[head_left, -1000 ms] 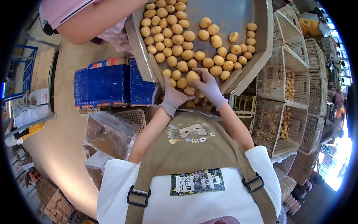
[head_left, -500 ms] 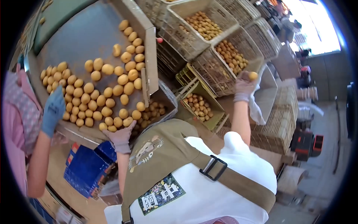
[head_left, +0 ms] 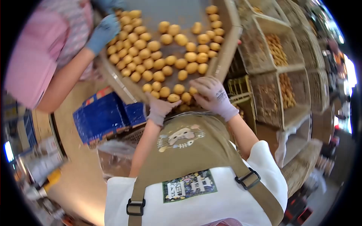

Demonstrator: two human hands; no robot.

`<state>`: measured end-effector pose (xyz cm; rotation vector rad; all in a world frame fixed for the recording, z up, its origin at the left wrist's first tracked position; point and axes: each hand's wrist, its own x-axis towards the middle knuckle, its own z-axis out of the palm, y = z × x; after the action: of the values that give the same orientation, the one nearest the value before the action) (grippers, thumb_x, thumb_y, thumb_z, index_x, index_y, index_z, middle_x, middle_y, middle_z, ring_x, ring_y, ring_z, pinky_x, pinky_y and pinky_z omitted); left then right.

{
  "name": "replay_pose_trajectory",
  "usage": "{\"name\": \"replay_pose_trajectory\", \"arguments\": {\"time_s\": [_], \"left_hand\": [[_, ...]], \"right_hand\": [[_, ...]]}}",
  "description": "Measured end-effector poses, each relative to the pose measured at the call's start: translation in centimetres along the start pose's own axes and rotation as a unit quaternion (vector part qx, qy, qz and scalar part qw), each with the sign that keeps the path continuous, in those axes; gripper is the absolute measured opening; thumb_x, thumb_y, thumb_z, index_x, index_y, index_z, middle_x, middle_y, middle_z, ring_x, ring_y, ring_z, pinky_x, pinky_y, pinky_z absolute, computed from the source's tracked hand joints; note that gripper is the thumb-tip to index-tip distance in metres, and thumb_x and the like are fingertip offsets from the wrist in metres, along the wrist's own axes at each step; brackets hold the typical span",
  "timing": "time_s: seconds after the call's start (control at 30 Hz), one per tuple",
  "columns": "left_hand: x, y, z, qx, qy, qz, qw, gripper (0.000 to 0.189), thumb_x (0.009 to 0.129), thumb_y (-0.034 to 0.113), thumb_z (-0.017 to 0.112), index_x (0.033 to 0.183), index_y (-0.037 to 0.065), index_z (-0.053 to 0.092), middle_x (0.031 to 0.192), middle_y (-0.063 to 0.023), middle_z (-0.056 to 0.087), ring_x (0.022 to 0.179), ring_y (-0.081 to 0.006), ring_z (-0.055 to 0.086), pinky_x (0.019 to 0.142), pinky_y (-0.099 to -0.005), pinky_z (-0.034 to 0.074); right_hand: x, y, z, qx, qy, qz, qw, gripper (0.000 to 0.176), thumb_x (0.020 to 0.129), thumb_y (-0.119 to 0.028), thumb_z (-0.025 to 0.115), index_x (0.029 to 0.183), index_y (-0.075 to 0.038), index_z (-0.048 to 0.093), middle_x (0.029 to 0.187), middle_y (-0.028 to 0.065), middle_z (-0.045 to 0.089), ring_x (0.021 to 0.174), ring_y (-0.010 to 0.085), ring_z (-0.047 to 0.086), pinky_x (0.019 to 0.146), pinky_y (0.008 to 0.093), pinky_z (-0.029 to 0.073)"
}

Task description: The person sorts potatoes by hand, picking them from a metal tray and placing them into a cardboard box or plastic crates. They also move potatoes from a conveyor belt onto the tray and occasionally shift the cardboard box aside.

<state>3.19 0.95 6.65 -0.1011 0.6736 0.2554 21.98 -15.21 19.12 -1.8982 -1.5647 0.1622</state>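
Note:
Many round yellow-brown fruits, potato-like in look, lie on the grey sorting tray in front of me. My left hand, in a pale glove, rests at the tray's near edge with a finger stretched out beside the closest fruits. Across from it, my gloved right hand reaches over the tray's lower right corner. Its fingers and thumb bend around one fruit, partly hidden by the hand. More fruits sit just below, between my two hands.
At the left, a co-worker's blue-gloved hand touches the fruits. Stacked plastic crates holding fruits stand on the right. A blue box lies below the tray's left side, near a clear plastic bag.
My right hand has come back from the crates to the tray; the fruit it held there is gone from it. My view has turned right. My left hand stays at the tray's edge.

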Motion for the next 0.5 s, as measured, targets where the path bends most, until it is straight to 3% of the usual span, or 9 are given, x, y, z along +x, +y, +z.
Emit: {"name": "replay_pose_trajectory", "arguments": {"time_s": [0.03, 0.1, 0.17, 0.23, 0.3, 0.33, 0.37, 0.47, 0.5], "left_hand": [[-0.4, -0.1, 0.9, -0.006, 0.052, -0.008, 0.999, 0.099, 0.087, 0.083, 0.036, 0.158, 0.016, 0.017, 0.162, -0.0114, 0.025, 0.147, -0.0435, 0.023, 0.11, -0.0789, 0.015], [-0.6, -0.6, -0.1, 0.065, 0.063, 0.033, 0.995, 0.081, 0.095, 0.071, 0.037, 0.155, 0.018, 0.026, 0.16, -0.0089, 0.03, 0.146, -0.0377, 0.029, 0.11, -0.0776, 0.017], [1.6, -0.5, -6.4, 0.244, 0.005, 0.074, 0.967, 0.066, 0.098, 0.059, 0.041, 0.15, 0.019, 0.034, 0.156, -0.0067, 0.037, 0.143, -0.0327, 0.033, 0.112, -0.0735, 0.016], [5.7, -0.3, -14.9, 0.409, -0.057, 0.134, 0.901, 0.056, 0.1, 0.05, 0.046, 0.147, 0.019, 0.041, 0.149, -0.005, 0.046, 0.14, -0.0291, 0.038, 0.114, -0.0692, 0.014], [1.6, -1.1, -6.3, 0.204, -0.018, 0.068, 0.976, 0.067, 0.097, 0.058, 0.049, 0.149, 0.017, 0.038, 0.148, -0.0077, 0.046, 0.141, -0.0306, 0.036, 0.114, -0.0681, 0.017], [-1.7, -1.3, 0.0, 0.064, 0.018, 0.015, 0.998, 0.076, 0.094, 0.064, 0.051, 0.151, 0.015, 0.036, 0.15, -0.0095, 0.043, 0.142, -0.032, 0.034, 0.114, -0.068, 0.019], [-2.1, -1.9, 1.6, 0.042, 0.02, 0.022, 0.999, 0.084, 0.091, 0.069, 0.052, 0.152, 0.014, 0.033, 0.153, -0.0111, 0.038, 0.144, -0.034, 0.031, 0.114, -0.068, 0.019], [-0.8, -1.9, 2.4, -0.027, 0.013, 0.017, 0.999, 0.104, 0.082, 0.083, 0.049, 0.155, 0.013, 0.028, 0.159, -0.0136, 0.029, 0.145, -0.039, 0.029, 0.114, -0.0666, 0.023], [0.1, -1.5, 1.5, -0.06, 0.005, -0.002, 0.998, 0.106, 0.08, 0.086, 0.046, 0.156, 0.014, 0.028, 0.159, -0.0131, 0.03, 0.143, -0.0402, 0.031, 0.113, -0.0653, 0.026]], "right_hand": [[0.6, -0.5, 1.3, -0.02, -0.034, -0.057, 0.998, 0.042, 0.081, -0.022, 0.072, 0.12, -0.01, 0.066, 0.116, 0.0137, 0.066, 0.108, 0.0347, 0.063, 0.095, 0.0474, 0.049], [1.8, -0.8, 2.6, -0.083, -0.097, 0.056, 0.99, 0.046, 0.085, -0.028, 0.07, 0.127, -0.009, 0.064, 0.129, 0.0171, 0.061, 0.121, 0.0371, 0.057, 0.104, 0.0467, 0.045], [2.5, -0.7, 3.5, -0.183, -0.133, 0.055, 0.973, 0.049, 0.087, -0.036, 0.066, 0.128, -0.009, 0.063, 0.131, 0.017, 0.061, 0.123, 0.0377, 0.056, 0.105, 0.0466, 0.043], [5.2, 0.3, 3.0, -0.059, -0.372, 0.207, 0.903, 0.056, 0.089, -0.043, 0.063, 0.134, -0.01, 0.06, 0.138, 0.0177, 0.057, 0.126, 0.0376, 0.054, 0.11, 0.0466, 0.037], [6.5, 0.6, 4.4, -0.129, -0.14, 0.199, 0.962, 0.054, 0.089, -0.046, 0.059, 0.134, -0.016, 0.058, 0.136, 0.018, 0.057, 0.13, 0.0337, 0.051, 0.109, 0.0534, 0.035], [6.6, 1.4, 6.1, -0.24, -0.044, 0.149, 0.958, 0.059, 0.089, -0.046, 0.06, 0.14, -0.016, 0.053, 0.148, 0.0198, 0.046, 0.139, 0.0403, 0.04, 0.109, 0.0647, 0.03], [7.2, 1.4, 7.1, -0.213, -0.167, 0.207, 0.94, 0.065, 0.088, -0.048, 0.061, 0.146, -0.021, 0.048, 0.157, 0.0196, 0.034, 0.145, 0.0469, 0.026, 0.108, 0.0739, 0.022], [4.0, -0.3, 8.6, -0.193, -0.244, 0.07, 0.948, 0.065, 0.086, -0.05, 0.064, 0.146, -0.032, 0.048, 0.158, 0.0154, 0.035, 0.148, 0.048, 0.024, 0.111, 0.0763, 0.015], [2.2, 0.2, 8.6, -0.179, -0.289, -0.009, 0.94, 0.061, 0.086, -0.045, 0.065, 0.144, -0.033, 0.052, 0.153, 0.0142, 0.042, 0.144, 0.0477, 0.032, 0.113, 0.0703, 0.021]]}}
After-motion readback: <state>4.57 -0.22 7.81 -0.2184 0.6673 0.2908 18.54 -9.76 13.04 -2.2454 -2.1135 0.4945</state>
